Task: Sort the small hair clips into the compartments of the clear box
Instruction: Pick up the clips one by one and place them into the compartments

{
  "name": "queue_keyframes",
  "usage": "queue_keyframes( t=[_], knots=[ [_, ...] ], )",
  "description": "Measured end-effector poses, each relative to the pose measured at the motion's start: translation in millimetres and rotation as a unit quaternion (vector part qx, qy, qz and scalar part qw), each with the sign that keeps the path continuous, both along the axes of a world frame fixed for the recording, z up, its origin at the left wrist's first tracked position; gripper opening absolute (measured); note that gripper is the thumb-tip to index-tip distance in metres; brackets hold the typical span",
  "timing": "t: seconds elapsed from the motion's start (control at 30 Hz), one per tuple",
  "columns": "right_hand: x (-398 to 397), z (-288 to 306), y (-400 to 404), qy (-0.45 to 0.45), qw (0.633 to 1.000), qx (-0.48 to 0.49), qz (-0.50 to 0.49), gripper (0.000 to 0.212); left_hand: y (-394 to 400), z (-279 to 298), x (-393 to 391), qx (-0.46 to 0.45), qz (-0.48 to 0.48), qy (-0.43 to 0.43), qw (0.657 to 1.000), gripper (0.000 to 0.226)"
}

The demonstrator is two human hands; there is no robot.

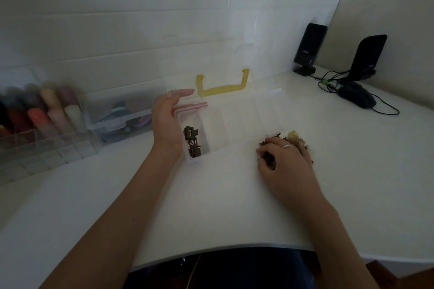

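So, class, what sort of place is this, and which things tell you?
Probably a home desk or craft corner: a white desk against a wall, two black speakers with a mouse, and clear storage boxes.

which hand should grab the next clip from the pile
Right. The right hand already rests on the pile of clips beside the clear box; the left hand lies flat against the box's left end.

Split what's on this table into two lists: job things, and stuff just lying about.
Job:
clear box
brown clips in its leftmost compartment
clip pile
left hand, against the box
right hand, on the pile

Lying about:
two black speakers
mouse
lidded bin
organizer of coloured items
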State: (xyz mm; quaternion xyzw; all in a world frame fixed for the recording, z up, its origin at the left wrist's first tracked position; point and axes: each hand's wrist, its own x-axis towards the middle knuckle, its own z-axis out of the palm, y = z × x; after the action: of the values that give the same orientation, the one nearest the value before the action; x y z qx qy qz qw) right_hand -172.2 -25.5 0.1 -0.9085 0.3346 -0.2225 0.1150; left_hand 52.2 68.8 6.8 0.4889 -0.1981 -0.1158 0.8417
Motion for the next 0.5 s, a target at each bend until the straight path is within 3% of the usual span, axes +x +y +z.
queue_keyframes(
  t=[0.13, 0.37, 0.5],
  knots=[
    [5, -4, 0, -0.052, 0.998, 0.003, 0.02, 0.008, 0, 6, -7, -0.004, -0.015, 0.006, 1.0, 0.026],
    [-3, 6, 3, -0.16, 0.984, -0.019, 0.073, 0.018, 3, 9, -11, 0.003, -0.043, 0.028, 0.999, 0.03],
    [-4, 16, 15, -0.248, 0.95, 0.119, 0.149, 0.015, 2, 8, -8, 0.005, -0.035, 0.035, 0.999, 0.027]
  ],
)
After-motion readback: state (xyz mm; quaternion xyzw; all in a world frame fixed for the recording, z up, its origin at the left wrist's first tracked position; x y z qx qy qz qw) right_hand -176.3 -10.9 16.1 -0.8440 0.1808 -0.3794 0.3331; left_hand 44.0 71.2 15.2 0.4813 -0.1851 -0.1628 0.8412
